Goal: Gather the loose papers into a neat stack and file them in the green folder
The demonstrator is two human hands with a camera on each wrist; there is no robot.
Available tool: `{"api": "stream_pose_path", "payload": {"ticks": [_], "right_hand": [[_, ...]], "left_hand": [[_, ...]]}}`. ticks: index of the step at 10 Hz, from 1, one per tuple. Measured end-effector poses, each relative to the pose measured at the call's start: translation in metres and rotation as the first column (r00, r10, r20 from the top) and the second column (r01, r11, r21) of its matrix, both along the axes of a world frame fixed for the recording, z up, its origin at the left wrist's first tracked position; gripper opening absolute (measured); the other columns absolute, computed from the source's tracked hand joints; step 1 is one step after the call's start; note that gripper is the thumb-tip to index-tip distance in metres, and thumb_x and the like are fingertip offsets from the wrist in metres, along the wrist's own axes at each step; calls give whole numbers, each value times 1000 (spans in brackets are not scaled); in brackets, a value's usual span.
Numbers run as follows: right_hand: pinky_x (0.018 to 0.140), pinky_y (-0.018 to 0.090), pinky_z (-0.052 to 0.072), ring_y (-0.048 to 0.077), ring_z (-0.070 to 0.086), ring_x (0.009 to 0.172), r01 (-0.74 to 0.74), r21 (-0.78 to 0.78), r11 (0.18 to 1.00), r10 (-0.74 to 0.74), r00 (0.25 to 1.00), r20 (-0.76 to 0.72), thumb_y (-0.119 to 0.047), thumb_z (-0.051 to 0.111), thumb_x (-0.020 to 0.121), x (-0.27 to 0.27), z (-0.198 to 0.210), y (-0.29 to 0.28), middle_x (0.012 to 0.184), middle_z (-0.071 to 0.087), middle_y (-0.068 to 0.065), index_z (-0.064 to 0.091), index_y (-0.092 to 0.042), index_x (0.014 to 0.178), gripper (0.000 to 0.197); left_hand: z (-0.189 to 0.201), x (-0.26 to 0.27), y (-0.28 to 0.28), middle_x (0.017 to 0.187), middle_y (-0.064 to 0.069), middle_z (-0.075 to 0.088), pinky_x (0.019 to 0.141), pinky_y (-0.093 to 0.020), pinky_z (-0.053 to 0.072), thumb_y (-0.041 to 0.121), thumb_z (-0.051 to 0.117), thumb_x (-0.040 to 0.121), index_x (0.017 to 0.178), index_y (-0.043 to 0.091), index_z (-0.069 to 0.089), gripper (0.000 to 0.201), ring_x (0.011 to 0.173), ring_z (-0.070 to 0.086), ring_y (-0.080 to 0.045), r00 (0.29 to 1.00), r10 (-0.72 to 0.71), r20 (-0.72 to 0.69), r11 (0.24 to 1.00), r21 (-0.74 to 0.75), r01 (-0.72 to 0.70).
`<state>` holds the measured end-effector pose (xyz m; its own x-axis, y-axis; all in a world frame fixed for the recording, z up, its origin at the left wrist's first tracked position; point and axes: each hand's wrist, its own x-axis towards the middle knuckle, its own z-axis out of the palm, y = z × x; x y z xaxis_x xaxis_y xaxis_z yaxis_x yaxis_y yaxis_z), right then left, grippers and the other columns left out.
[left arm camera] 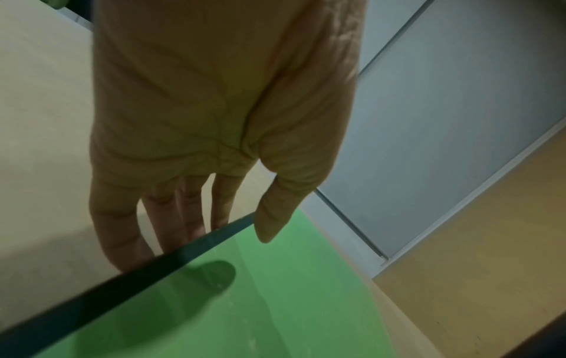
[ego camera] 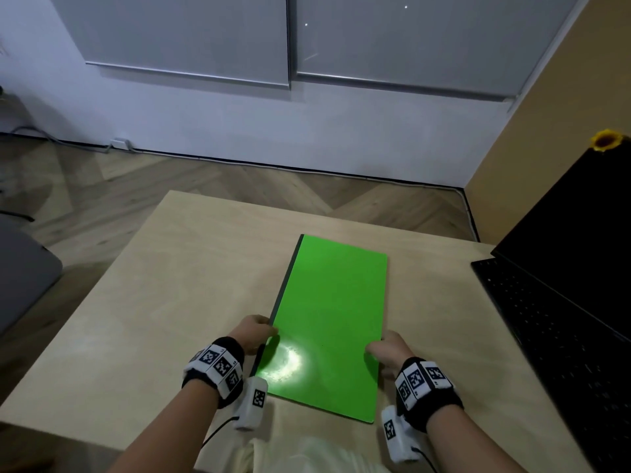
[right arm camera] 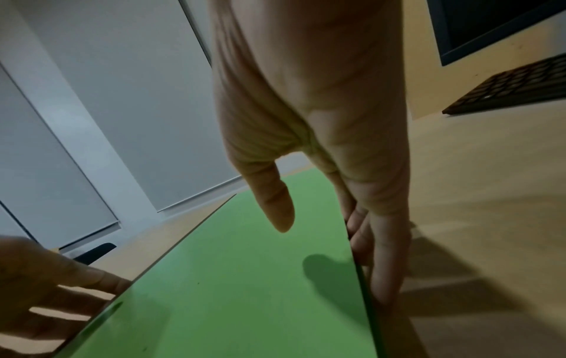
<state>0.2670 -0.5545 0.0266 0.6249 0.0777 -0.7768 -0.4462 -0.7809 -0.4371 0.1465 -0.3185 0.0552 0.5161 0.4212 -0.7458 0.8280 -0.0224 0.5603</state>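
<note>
The green folder (ego camera: 331, 319) lies shut on the light wooden table (ego camera: 170, 285), its dark spine on the left. My left hand (ego camera: 254, 331) is at the spine near the front end. In the left wrist view its straight fingers (left arm camera: 122, 230) run down beside the folder (left arm camera: 275, 302) edge and the thumb hovers over the cover. My right hand (ego camera: 386, 349) is at the opposite long edge. Its straight fingers (right arm camera: 386, 254) lie along and under the folder (right arm camera: 245, 278) edge, thumb above the cover. No loose papers are in view.
An open black laptop (ego camera: 563, 302) stands on the table to the right, with a yellow flower (ego camera: 606, 139) behind its screen. A grey seat (ego camera: 20, 274) is off the table's left side. Bare tabletop lies left of the folder.
</note>
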Motion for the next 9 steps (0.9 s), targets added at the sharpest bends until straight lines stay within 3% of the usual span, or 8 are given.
{"api": "stream_pose_path", "payload": {"ticks": [1, 2, 4, 5, 6, 7, 8, 9], "right_hand": [[100, 45, 47, 35, 47, 122, 20, 18, 1000, -20, 1000, 1, -3, 52, 84, 3, 1, 14, 140, 44, 19, 39, 2, 137, 55], [99, 44, 47, 37, 45, 129, 2, 33, 999, -3, 1000, 22, -6, 54, 82, 11, 3, 34, 143, 42, 19, 38, 2, 140, 61], [99, 42, 46, 38, 45, 130, -17, -4, 1000, 17, 997, 80, -8, 54, 84, 24, 8, 67, 144, 42, 23, 37, 6, 139, 59], [95, 37, 45, 37, 46, 129, 4, -39, 999, 0, 996, 89, -7, 53, 86, 26, 9, 72, 142, 44, 24, 38, 7, 138, 56], [85, 32, 44, 34, 53, 118, -5, -35, 999, 9, 993, 117, -7, 53, 86, 26, 2, 71, 134, 51, 23, 45, 7, 132, 49], [82, 32, 49, 32, 61, 104, -8, 22, 1000, 5, 991, 137, -7, 54, 82, 24, 2, 66, 118, 63, 22, 58, 7, 119, 40], [88, 36, 51, 29, 61, 98, -3, 74, 997, -6, 993, 122, -4, 51, 84, 21, 3, 62, 110, 64, 18, 60, 3, 112, 31], [106, 41, 42, 32, 50, 125, -16, 61, 998, 9, 992, 128, -11, 53, 88, 16, 20, 55, 139, 49, 18, 43, -2, 138, 51]], "left_hand": [[0, 0, 9, 88, -9, 55, 32, -11, 44, 4, 53, 94, 135, -2, 48, 42, 64, 50, -15, 999, 33, 15, 999, 15, -34], [-5, 5, 26, 93, -13, 57, 32, -11, 43, 1, 51, 93, 136, -3, 48, 43, 63, 51, -16, 995, 96, 38, 994, 42, -98], [-10, 19, 52, 97, -15, 57, 49, -23, 46, 1, 48, 94, 134, -4, 51, 40, 77, 53, -24, 996, 84, 27, 994, 73, -85], [-9, 24, 59, 120, -23, 59, 70, -29, 48, 1, 48, 94, 135, -3, 50, 42, 95, 55, -29, 998, 66, 7, 997, 45, -66], [-17, 25, 65, 131, -26, 58, 86, -32, 49, 0, 48, 92, 137, -3, 50, 45, 115, 59, -38, 998, 59, 15, 998, 22, -60], [-19, 20, 68, 128, -28, 60, 86, -34, 49, -1, 49, 90, 134, -5, 52, 44, 118, 59, -41, 999, 28, 21, 1000, 14, -28], [-25, 15, 72, 120, -26, 64, 82, -32, 48, 1, 52, 88, 128, -2, 56, 40, 105, 63, -37, 999, 3, 44, 1000, -1, -3], [-28, -9, 81, 80, -14, 65, 71, -30, 49, 3, 54, 89, 96, 2, 66, 14, 68, 60, -24, 1000, 11, 5, 1000, 1, -11]]}}
